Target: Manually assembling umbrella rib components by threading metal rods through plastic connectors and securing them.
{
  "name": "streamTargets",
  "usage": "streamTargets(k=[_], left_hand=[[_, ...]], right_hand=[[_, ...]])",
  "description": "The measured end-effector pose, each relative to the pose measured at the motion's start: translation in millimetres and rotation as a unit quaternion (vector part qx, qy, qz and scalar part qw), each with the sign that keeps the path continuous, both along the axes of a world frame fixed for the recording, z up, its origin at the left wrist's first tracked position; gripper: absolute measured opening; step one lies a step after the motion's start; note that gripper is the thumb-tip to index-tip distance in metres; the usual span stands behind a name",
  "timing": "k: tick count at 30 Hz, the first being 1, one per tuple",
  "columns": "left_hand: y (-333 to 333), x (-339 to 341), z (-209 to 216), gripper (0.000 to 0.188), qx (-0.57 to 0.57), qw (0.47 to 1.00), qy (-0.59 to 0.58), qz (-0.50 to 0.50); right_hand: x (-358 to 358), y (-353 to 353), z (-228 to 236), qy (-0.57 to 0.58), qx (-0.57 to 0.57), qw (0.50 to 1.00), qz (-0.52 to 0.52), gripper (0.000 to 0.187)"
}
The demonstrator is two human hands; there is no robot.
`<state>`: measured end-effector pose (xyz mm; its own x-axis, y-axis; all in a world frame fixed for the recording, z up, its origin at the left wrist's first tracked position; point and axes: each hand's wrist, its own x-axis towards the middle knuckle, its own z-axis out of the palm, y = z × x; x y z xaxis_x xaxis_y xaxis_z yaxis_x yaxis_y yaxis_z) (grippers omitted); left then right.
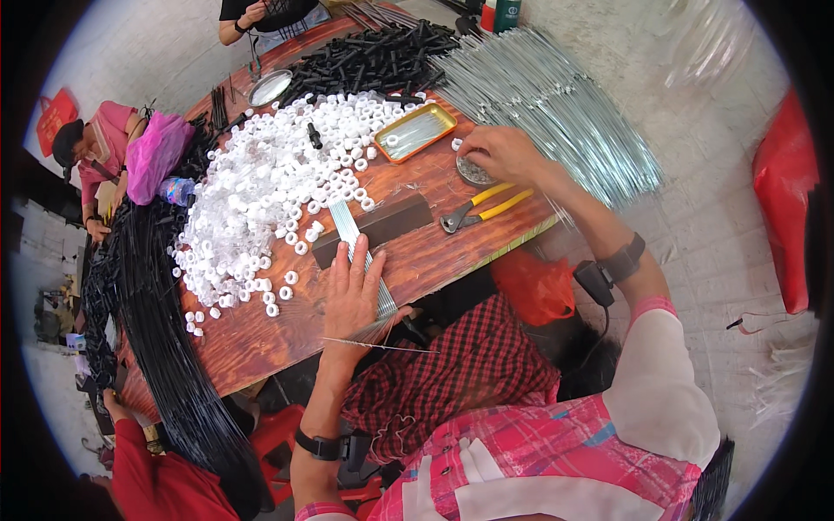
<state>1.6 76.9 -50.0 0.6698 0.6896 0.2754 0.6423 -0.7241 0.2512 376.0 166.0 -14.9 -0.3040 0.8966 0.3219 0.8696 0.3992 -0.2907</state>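
Note:
My left hand (352, 295) lies flat, fingers stretched out, on a row of thin metal rods (346, 223). Those rods cross a dark rectangular bar (401, 219) on the wooden table. A thin wire (382, 348) runs across by my left wrist. My right hand (506, 156) dips into a small round tin (474, 173) of tiny pieces, fingertips pinched together; what they hold is hidden. Just below the tin rests a pair of end-cutting pliers (486, 207) with yellow handles. A shallow gold tray (415, 132) with a clear or shiny inside stands left of my right hand.
White rings (287, 165) heap over the table (252, 343). Black tubular parts (365, 59) pile behind, metal rods (556, 113) at the far right, long black strands (165, 304) at the left. Other people sit around, one in a red sleeve (165, 473). A red bag (534, 286) hangs at the near edge.

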Motion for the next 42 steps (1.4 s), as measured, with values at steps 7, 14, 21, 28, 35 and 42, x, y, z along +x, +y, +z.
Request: streamTargets(k=[7,14,21,28,35,42], left_hand=[[2.5,-3.0,-2.5,0.101,0.007,1.0,-0.006,0.006],[4.2,-0.9,-2.1,0.097,0.005,1.0,-0.016,-0.004],[5.0,-4.0,-4.5,0.094,0.0,1.0,-0.019,0.001],[7.1,-3.2,-3.9,0.091,0.017,1.0,-0.025,0.0],[3.9,-2.9,-5.4,0.087,0.014,1.0,-0.026,0.002],[1.0,-3.2,-4.7,0.09,0.003,1.0,-0.03,0.004]], right_hand=[[-44.7,65.1,16.3,-0.038,-0.015,0.999,0.025,0.018],[-58.5,101.8,-1.0,-0.116,-0.042,0.992,0.017,0.016],[-58.2,101.1,1.1,-0.162,-0.043,0.986,0.019,0.011],[-52.9,91.6,12.3,-0.148,0.063,0.986,0.051,0.009],[-61.3,78.1,7.2,-0.089,0.072,0.993,0.033,0.016],[-64.0,70.8,7.9,-0.064,0.069,0.994,0.051,0.018]])
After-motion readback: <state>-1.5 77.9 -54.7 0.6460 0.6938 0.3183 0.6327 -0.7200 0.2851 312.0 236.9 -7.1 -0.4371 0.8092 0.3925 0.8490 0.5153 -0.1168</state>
